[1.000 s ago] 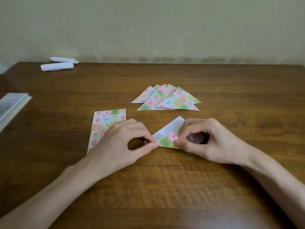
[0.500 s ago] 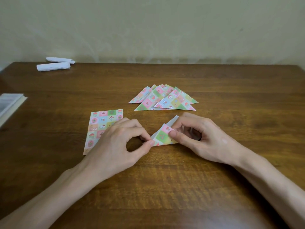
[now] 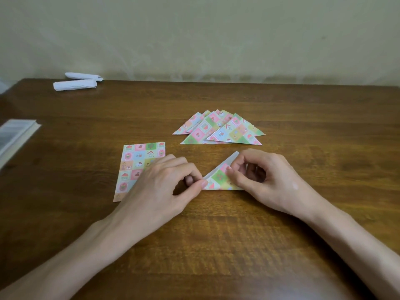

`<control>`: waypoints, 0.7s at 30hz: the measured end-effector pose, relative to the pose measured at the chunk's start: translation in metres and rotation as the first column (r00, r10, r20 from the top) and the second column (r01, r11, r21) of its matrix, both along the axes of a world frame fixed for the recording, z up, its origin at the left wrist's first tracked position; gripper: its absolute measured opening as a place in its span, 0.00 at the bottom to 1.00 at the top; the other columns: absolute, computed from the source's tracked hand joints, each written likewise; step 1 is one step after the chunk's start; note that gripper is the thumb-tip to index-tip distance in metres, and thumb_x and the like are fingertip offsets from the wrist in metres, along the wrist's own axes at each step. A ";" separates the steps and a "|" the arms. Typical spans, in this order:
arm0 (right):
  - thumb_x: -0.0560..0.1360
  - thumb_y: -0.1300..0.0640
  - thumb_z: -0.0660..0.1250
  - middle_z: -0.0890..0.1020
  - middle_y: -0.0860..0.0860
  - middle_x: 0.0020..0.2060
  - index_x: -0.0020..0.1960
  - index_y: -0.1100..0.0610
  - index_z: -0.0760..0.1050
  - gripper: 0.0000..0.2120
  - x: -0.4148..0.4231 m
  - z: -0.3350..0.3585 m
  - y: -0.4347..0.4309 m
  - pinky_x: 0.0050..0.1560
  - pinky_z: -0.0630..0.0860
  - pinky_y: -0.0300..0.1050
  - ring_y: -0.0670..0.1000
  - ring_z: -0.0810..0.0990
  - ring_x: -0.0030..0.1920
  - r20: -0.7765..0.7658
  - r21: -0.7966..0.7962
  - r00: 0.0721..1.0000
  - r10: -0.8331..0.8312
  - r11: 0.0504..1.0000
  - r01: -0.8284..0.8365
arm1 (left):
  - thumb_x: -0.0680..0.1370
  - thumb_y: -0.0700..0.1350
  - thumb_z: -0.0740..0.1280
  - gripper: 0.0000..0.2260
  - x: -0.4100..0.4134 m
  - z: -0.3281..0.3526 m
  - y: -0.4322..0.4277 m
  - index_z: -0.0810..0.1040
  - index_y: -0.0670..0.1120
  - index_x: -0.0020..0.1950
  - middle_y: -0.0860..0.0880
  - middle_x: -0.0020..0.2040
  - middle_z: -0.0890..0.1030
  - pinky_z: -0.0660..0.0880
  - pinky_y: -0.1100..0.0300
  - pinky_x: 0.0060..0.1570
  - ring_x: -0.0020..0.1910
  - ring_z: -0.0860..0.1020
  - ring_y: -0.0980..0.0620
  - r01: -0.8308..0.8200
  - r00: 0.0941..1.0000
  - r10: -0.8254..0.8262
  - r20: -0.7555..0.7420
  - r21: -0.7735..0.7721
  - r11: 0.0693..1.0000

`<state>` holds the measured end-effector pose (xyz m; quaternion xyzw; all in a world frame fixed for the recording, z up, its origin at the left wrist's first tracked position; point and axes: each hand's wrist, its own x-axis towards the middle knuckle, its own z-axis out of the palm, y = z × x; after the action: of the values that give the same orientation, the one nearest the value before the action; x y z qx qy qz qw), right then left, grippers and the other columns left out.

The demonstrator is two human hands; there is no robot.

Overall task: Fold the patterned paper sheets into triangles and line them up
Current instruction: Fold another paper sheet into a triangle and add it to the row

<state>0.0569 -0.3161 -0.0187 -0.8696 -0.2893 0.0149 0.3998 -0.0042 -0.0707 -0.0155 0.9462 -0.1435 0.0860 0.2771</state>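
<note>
A patterned paper sheet (image 3: pixel 218 177), folded into a triangle with a white edge showing, lies on the brown table (image 3: pixel 216 245) in the middle. My left hand (image 3: pixel 158 187) pinches its left corner. My right hand (image 3: pixel 264 180) pinches the folded flap from the right and hides the sheet's right part. A flat stack of unfolded patterned sheets (image 3: pixel 136 163) lies to the left, partly under my left hand. Beyond the hands, several folded triangles (image 3: pixel 220 131) lie overlapping in a fan.
Two white paper rolls (image 3: pixel 75 83) lie at the table's far left corner by the wall. A book or pad (image 3: pixel 15 137) sits at the left edge. The near half of the table is bare wood.
My right hand has brought the patterned flap up over the white side, so the sheet now forms a triangle. My left hand has kept its pinch on the left corner.
</note>
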 end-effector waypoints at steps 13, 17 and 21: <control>0.77 0.50 0.73 0.78 0.43 0.34 0.41 0.48 0.78 0.07 0.005 -0.007 0.007 0.37 0.72 0.39 0.47 0.76 0.33 0.034 -0.053 0.992 -0.123 0.991 0.124 | 0.77 0.60 0.66 0.12 0.006 -0.006 -0.003 0.76 0.56 0.39 0.58 0.37 0.75 0.66 0.67 0.46 0.44 0.74 0.57 -0.101 0.995 0.101 0.005 0.032 0.994; 0.77 0.50 0.72 0.78 0.43 0.34 0.42 0.47 0.78 0.06 0.005 -0.006 0.008 0.38 0.74 0.41 0.47 0.76 0.33 0.036 -0.061 0.991 -0.127 0.990 0.129 | 0.77 0.60 0.66 0.11 0.006 -0.006 -0.004 0.75 0.56 0.39 0.58 0.37 0.74 0.66 0.68 0.45 0.43 0.74 0.58 -0.113 0.993 0.112 0.025 0.048 0.992; 0.77 0.50 0.72 0.78 0.43 0.34 0.41 0.47 0.78 0.06 0.004 -0.007 0.009 0.38 0.73 0.42 0.47 0.76 0.33 0.041 -0.063 0.990 -0.137 0.988 0.139 | 0.77 0.58 0.68 0.06 0.005 -0.006 -0.004 0.77 0.57 0.44 0.59 0.39 0.75 0.68 0.65 0.46 0.45 0.75 0.58 -0.084 0.996 0.083 0.037 0.035 0.996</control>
<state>0.0612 -0.3074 -0.0258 -0.9003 -0.2352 -0.0193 0.3657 0.0011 -0.0751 -0.0210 0.9546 -0.1101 0.1115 0.2534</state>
